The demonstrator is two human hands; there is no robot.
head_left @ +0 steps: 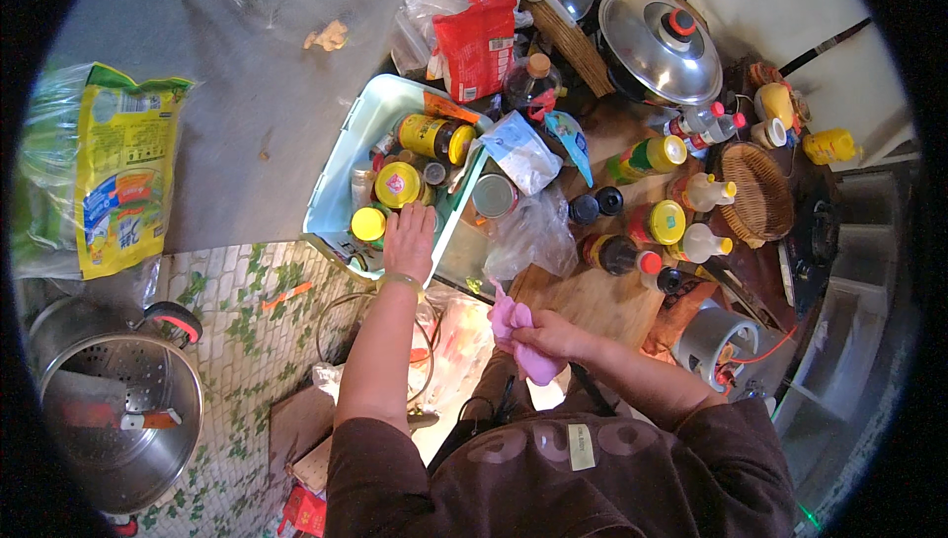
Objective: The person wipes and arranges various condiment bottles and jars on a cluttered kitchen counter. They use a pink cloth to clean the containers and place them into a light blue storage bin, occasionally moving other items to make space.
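Note:
My left hand (pixel 409 240) reaches into a pale green plastic basket (pixel 333 160), its fingers at the jars inside; whether it grips one is hidden. Beside the fingertips stand a jar with a yellow lid (pixel 400 184) and a smaller yellow-capped bottle (pixel 368 224). Another yellow-lidded jar (pixel 435 138) lies on its side at the basket's far end. My right hand (pixel 549 336) is closed around a crumpled pink cloth (pixel 518 331), held in front of my body, near the wooden board's edge.
Sauce bottles (pixel 618 253), a clear plastic bag (pixel 537 238) and a wicker basket (pixel 755 194) stand to the right. A lidded pan (pixel 659 46) and a red packet (pixel 478 42) are beyond. At left are a yellow packet (pixel 126 175) and a steel pot (pixel 196 390) holding a knife (pixel 152 419).

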